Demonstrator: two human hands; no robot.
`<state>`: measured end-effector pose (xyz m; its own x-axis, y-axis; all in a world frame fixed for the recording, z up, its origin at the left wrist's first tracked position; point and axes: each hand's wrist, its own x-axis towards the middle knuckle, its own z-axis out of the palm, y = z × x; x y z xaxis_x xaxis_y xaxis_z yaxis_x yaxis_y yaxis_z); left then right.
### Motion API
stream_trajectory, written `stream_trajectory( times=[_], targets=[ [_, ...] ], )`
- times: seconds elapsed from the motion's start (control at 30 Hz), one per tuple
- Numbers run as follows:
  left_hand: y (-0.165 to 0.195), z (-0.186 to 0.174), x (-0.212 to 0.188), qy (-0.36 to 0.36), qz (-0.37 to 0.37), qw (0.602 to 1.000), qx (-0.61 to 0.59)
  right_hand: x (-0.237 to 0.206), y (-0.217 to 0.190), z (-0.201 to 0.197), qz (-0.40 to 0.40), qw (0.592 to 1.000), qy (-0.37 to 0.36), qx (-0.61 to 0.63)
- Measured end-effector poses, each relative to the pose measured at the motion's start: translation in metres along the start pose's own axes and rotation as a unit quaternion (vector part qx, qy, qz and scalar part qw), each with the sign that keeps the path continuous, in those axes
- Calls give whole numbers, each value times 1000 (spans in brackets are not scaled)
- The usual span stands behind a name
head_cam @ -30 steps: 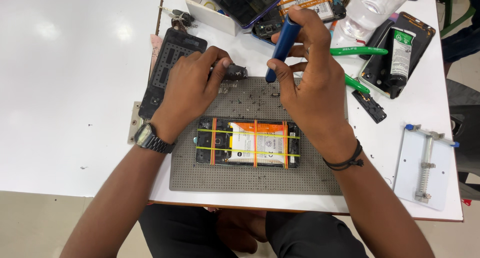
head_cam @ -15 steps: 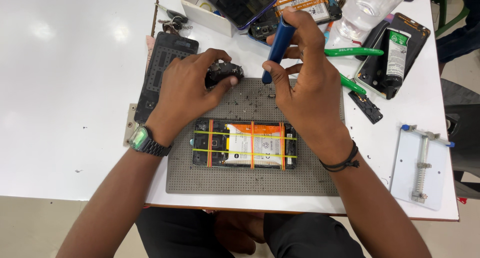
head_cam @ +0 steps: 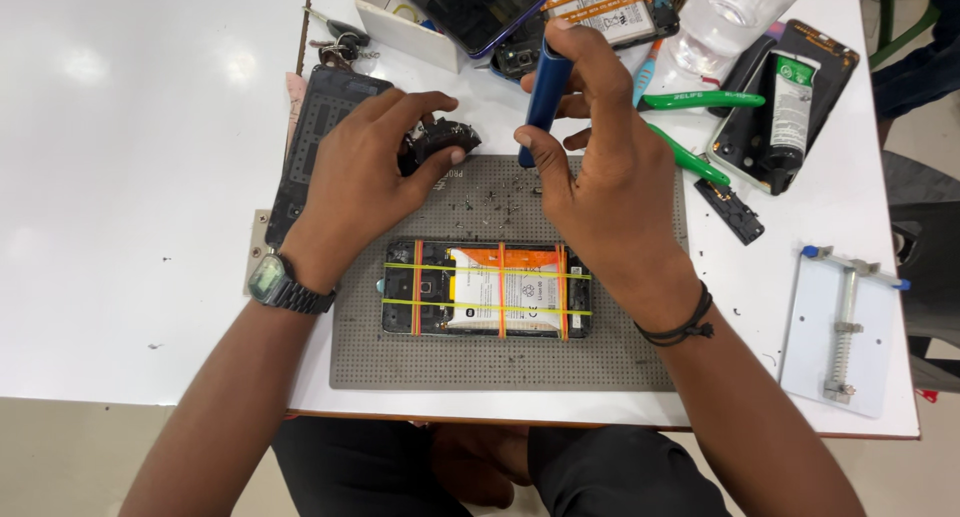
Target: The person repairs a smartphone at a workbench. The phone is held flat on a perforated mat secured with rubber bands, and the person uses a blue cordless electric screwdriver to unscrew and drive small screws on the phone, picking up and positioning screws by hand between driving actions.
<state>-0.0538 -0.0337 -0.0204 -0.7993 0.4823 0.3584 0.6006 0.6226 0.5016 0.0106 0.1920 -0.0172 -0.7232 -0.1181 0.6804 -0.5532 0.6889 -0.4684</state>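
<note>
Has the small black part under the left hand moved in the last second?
Yes. The small black part has shifted rightward along the grey mat's top edge, gripped by the left hand.

A white bench [head_cam: 130, 177] carries a grey perforated work mat [head_cam: 500, 362] at centre. At three o'clock lies a white clamp plate [head_cam: 840, 327]; at one o'clock, green-handled tools [head_cam: 700, 100]; at twelve, a white tray [head_cam: 400, 22].
</note>
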Motion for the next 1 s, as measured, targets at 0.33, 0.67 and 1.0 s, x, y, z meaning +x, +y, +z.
stream_trajectory(
  times=[0.33,0.67,1.0],
  targets=[
    [1,16,1,56,51,996,47,-2,0,1,8,1000,3,-11],
    [0,23,2,96,66,993,36,-3,0,0,4,1000,3,-8],
    [-1,24,2,106,117,986,50,0,-7,0,-15,1000,16,-5]
  ],
)
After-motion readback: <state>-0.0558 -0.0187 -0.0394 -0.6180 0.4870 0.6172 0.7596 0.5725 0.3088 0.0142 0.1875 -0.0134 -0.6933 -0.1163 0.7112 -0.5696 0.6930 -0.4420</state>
